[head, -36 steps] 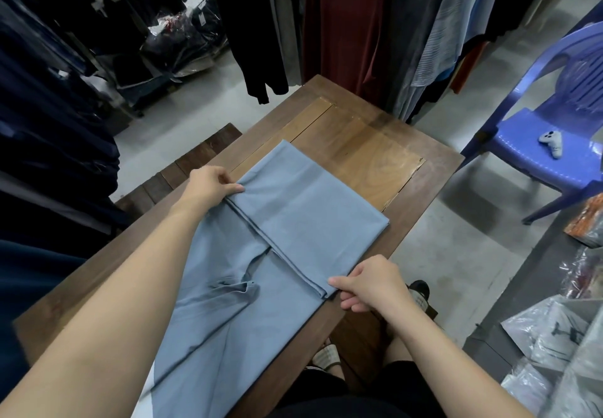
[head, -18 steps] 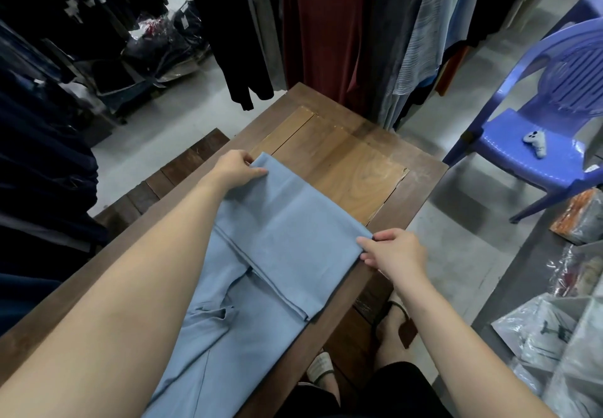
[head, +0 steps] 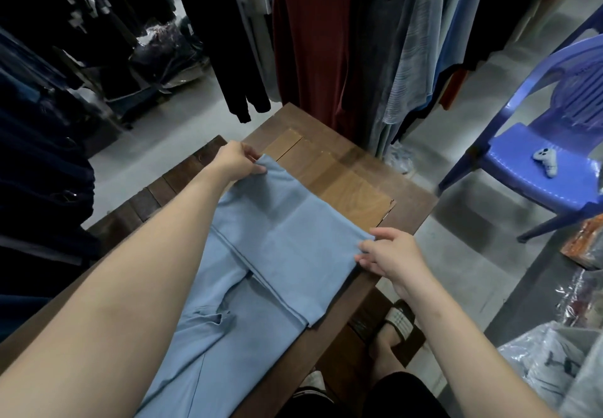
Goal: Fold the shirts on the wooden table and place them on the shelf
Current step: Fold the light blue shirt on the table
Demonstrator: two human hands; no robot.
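Note:
A light blue shirt [head: 280,241] lies partly folded on the wooden table [head: 408,195], its far part doubled back over the rest. My left hand [head: 236,164] pinches the far left corner of the folded layer. My right hand [head: 388,256] pinches the far right corner at the table's right edge. The near part of the shirt, with a sleeve crease, runs toward me under my left forearm. No shelf is in view.
Hanging clothes [head: 313,42] crowd the far end of the table. A purple plastic chair [head: 548,169] with a white game controller [head: 546,159] stands at the right. Bagged garments [head: 554,362] lie at the lower right. My sandalled foot [head: 396,323] is beneath the table edge.
Both hands slid from the near fold line out to the far corners of the folded layer and now pinch them. The left corner is slightly lifted.

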